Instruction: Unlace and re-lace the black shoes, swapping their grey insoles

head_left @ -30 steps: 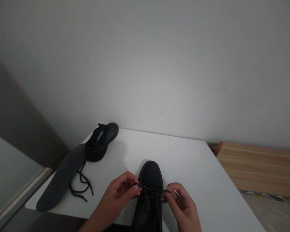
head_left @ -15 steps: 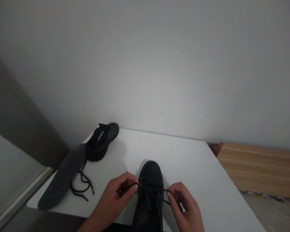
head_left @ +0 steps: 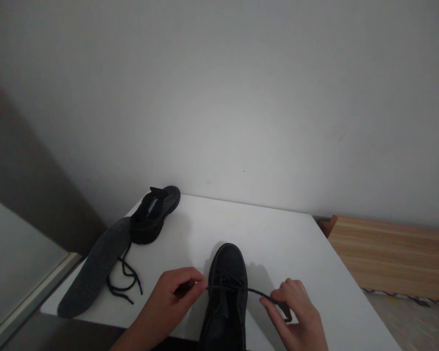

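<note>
Right hand farther out, lace extended

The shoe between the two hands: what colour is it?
The shoe is black; it shows in the head view.

Bare fingers — bare left forearm
</note>
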Tool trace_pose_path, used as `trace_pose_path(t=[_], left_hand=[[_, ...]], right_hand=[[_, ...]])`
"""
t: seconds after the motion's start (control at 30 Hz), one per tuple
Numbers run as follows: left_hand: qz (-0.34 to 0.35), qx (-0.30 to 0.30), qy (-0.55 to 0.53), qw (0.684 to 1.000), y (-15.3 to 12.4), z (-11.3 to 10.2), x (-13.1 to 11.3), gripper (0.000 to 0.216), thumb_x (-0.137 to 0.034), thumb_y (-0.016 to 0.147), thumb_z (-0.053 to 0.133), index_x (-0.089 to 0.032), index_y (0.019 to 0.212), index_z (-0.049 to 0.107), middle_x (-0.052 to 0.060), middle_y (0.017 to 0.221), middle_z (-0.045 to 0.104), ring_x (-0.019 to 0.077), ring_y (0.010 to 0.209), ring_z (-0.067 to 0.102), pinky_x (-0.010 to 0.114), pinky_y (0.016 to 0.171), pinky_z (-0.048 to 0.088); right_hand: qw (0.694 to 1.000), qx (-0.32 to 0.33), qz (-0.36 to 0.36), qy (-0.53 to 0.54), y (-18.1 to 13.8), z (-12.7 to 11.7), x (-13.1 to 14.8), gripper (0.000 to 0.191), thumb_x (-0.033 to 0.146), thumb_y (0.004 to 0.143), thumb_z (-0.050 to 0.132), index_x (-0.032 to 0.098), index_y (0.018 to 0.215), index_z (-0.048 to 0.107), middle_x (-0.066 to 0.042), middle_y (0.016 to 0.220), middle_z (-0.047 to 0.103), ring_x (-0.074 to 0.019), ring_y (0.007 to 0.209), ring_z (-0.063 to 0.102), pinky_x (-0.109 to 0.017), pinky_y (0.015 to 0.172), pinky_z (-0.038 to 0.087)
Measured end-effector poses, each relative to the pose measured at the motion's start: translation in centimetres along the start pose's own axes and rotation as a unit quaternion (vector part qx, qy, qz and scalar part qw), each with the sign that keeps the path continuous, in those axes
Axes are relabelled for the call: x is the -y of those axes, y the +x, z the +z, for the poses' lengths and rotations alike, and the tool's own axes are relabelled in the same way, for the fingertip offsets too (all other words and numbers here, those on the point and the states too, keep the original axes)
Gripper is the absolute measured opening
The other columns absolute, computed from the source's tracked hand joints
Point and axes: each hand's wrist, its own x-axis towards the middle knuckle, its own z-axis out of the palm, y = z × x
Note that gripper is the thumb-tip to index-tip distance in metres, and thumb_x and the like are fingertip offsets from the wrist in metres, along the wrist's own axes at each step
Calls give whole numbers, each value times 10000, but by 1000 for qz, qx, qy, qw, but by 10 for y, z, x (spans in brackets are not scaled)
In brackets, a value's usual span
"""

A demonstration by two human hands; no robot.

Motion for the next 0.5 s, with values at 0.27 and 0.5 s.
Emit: trace_pose_path(t=[0.27, 0.5], left_hand=[[47, -4, -50, 998, 5, 0, 2, 493, -419, 1015, 406, -185, 684, 688, 42, 714, 642, 164, 670, 606, 257, 644, 451], [-2, 13, -38, 999, 10, 14, 3, 159, -285, 920, 589, -215, 925, 732, 48, 888, 706, 197, 829, 660, 286, 772, 510]], right_hand=[[986, 61, 55, 146, 1, 1, 12, 261, 246, 963, 529, 236, 714, 605, -9, 646, 612, -191, 639, 582, -338, 672, 435], [980, 89, 117, 133, 1, 30, 20, 124, 282, 960, 559, 231, 902, 656, -39, 814, 672, -193, 743, 632, -292, 680, 507]])
